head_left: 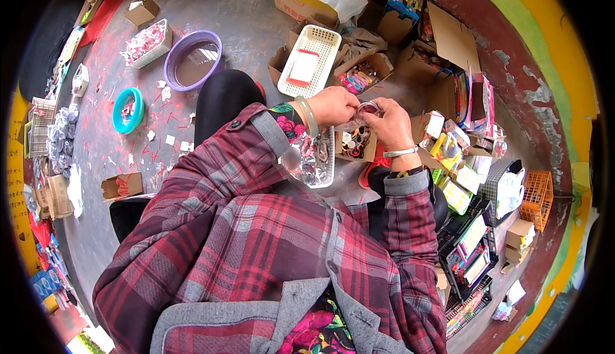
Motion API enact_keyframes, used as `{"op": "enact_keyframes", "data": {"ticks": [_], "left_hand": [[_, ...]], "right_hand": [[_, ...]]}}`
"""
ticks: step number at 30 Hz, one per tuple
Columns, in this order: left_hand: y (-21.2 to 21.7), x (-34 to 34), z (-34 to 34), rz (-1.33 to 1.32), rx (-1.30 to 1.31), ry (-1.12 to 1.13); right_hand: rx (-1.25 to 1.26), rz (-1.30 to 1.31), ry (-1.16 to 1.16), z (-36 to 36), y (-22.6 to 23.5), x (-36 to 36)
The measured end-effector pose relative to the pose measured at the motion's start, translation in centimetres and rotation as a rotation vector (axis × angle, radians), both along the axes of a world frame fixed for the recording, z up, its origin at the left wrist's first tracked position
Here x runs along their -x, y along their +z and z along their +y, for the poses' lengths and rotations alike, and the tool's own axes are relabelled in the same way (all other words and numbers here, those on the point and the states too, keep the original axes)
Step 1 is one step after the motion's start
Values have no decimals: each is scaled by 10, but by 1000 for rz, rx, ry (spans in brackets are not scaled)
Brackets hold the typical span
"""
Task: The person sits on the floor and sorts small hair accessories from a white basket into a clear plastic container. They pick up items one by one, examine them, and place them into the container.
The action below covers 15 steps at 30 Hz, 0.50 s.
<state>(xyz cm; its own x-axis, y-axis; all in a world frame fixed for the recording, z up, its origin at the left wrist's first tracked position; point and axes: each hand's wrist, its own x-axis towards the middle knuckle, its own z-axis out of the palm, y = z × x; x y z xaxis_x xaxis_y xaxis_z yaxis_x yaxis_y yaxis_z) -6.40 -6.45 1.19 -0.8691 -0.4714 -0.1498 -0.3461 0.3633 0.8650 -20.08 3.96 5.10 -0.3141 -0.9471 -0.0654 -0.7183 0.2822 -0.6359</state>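
Note:
In front of my chest my two hands come together over a small round ring-like thing. It looks partly clear, and its exact kind is too small to make out. My right hand pinches its edge between thumb and fingers. The fingers of my left hand are closed at its left side; what they grip is hidden. Beneath the hands a white basket holds several clear plastic packets. Beyond them stands a cream plastic basket with a white, red-edged card in it.
Open cardboard boxes of small colourful goods stand ahead and right. A purple basin and a turquoise basin sit on the scrap-strewn floor at left. Black crates and an orange crate line the right.

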Motion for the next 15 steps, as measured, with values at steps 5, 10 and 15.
{"op": "enact_keyframes", "data": {"ticks": [5, 10, 15], "left_hand": [[8, -2, 2, 15, 55, -43], [5, -3, 1, 84, 46, -66], [16, -4, 3, 29, 29, -88]], "right_hand": [[-28, 88, -29, 0, 1, 1], [54, 182, 49, 1, -3, 2], [12, 119, 77, 2, -3, -1]]}}
